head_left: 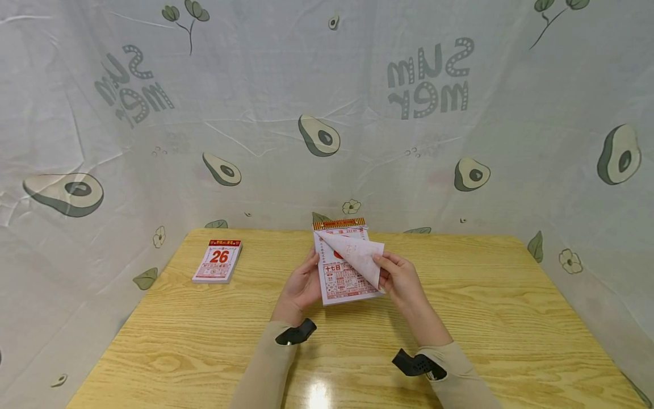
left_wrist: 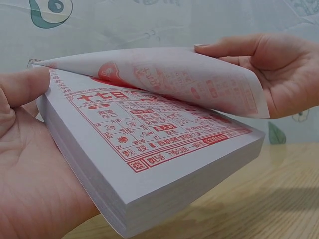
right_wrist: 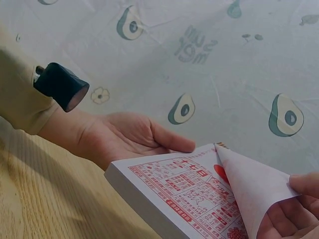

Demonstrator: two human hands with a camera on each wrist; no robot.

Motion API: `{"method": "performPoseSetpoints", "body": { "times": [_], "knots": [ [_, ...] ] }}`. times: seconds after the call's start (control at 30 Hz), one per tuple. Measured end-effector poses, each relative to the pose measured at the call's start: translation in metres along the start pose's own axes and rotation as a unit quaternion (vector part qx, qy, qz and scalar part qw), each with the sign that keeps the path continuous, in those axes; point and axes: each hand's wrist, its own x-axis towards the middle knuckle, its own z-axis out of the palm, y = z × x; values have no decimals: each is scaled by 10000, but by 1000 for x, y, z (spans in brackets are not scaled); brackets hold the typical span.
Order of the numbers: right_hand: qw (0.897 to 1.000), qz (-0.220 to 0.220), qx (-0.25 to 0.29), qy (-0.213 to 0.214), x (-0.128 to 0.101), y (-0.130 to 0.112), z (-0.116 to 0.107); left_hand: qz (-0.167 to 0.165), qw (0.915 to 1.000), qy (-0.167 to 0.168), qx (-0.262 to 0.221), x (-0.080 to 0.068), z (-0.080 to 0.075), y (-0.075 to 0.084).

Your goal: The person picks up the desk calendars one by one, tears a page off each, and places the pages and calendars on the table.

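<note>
Tear-off calendar [head_left: 339, 284] is being held above the table [head_left: 204, 341], toward the table's 12 o'clock side. Clock positions below are referring to the calendar's centre in the head view.

State of hands: the left hand [head_left: 301, 287], at 8 o'clock, is gripping the calendar's edge, its thumb resting on the face. The right hand [head_left: 401, 278], at 4 o'clock, is pinching the top sheet [head_left: 360, 255], which is folding back diagonally from the 11 o'clock corner.

Possible faults:
- Ragged tear: the sheet is narrowing to a point below the header strip [head_left: 339, 223]; an oblique pull could be leaving a remnant there.
- Double tear: a second page could be coming away if the pinch is catching it.
- Slip: the left hand is supporting the thick block from one side; a sharp pull toward 3 o'clock could be twisting it loose.

Visibility limits:
- The sheet is hiding much of the large red print beneath.
- The left fingers are lying out of sight behind the block.
- The sheet's remaining attachment is staying unclear.
- The right wrist view is cutting off the right hand and the calendar's lower part.
- Fine print on the smaller calendar [head_left: 217, 261], lying at 9 o'clock, is appearing illegible.
</note>
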Motion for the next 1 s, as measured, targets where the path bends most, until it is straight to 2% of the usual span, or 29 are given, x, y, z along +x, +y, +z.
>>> {"method": "performPoseSetpoints", "body": {
  "times": [0.2, 0.53, 0.8, 1.0],
  "knots": [
    [9999, 42, 55, -78, 1, 0, -1, 9, 10000, 36, 24, 0, 0, 0],
    [9992, 113, 369, 35, 1, -1, -2, 45, 10000, -50, 36, -2, -2, 2],
    [9991, -56, 403, 79, 2, 1, -3, 177, 9979, -559, -273, -2, -6, 2],
    [9986, -59, 494, 188, 3, 1, -2, 97, 9996, -267, -21, -2, -4, 3]
  ]
}}
